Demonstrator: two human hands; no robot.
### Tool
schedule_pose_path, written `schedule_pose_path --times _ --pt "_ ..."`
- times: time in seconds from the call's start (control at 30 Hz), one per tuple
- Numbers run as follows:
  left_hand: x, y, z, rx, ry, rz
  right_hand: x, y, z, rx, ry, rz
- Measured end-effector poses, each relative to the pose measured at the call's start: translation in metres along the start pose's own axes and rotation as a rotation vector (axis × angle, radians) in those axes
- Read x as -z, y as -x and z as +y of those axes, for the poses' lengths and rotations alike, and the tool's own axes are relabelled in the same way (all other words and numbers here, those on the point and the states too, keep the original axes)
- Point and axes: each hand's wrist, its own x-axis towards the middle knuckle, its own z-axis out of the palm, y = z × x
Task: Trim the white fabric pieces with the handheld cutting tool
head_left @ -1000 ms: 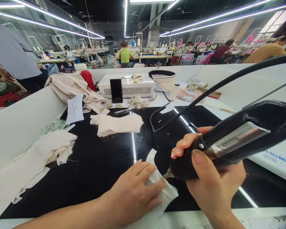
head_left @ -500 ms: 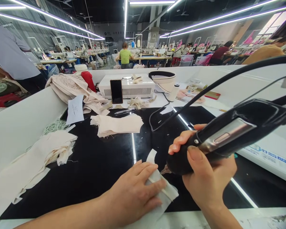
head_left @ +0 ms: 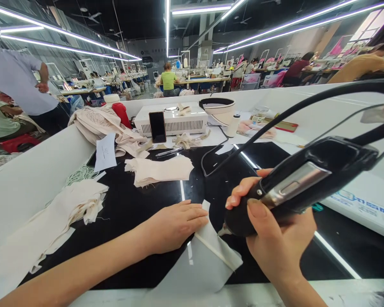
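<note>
My right hand [head_left: 275, 234] is wrapped round a black handheld tool [head_left: 294, 183] with a silver panel; its pointed metal tip is low at the left, beside the fabric. My left hand [head_left: 176, 224] lies flat, palm down and fingers stretched out, with its fingertips on the upper left edge of a pale fabric piece [head_left: 211, 243]. A narrow raised strip crosses that piece. Under it, a translucent sheet [head_left: 188, 273] spreads toward the front edge of the black work surface [head_left: 131, 251]. The underside of my left hand is hidden.
Stacked cream fabric [head_left: 163, 169] lies mid-table, and a larger pile [head_left: 57, 226] is at the left. Behind stand a phone [head_left: 157, 127], a white vented box [head_left: 182, 121] and a bottle [head_left: 233, 125]. A black cable [head_left: 262, 132] arches over the right side. People sit or stand beyond the low walls.
My left hand has slid up and left off the middle of the fabric, uncovering the strip and the translucent sheet. The tool in my right hand has shifted slightly. The view has tilted a little.
</note>
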Motion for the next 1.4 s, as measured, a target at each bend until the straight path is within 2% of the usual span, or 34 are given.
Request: schedule_pose_path --times 0.13,0.37,0.57,0.7,1.23,1.4 --pt "-0.002 0.005 -0.009 -0.032 -0.087 0.006 0.000 0.001 0.004 0.023 0.002 -0.017" --pt "-0.008 0.004 -0.009 -0.131 -0.170 0.086 0.001 0.003 0.006 0.033 0.059 -0.006" --pt "0.007 0.000 -0.005 -0.082 -0.090 -0.022 0.000 0.004 0.004 0.018 0.032 0.012" --pt "0.012 0.001 0.000 -0.102 -0.091 -0.036 0.000 0.005 0.001 0.001 0.027 0.012" --pt "0.002 0.002 0.012 -0.065 -0.092 -0.040 -0.002 0.000 0.002 0.044 0.024 -0.024" --pt "-0.001 0.002 0.016 -0.062 -0.069 0.007 -0.001 -0.002 0.003 0.050 0.051 -0.020"
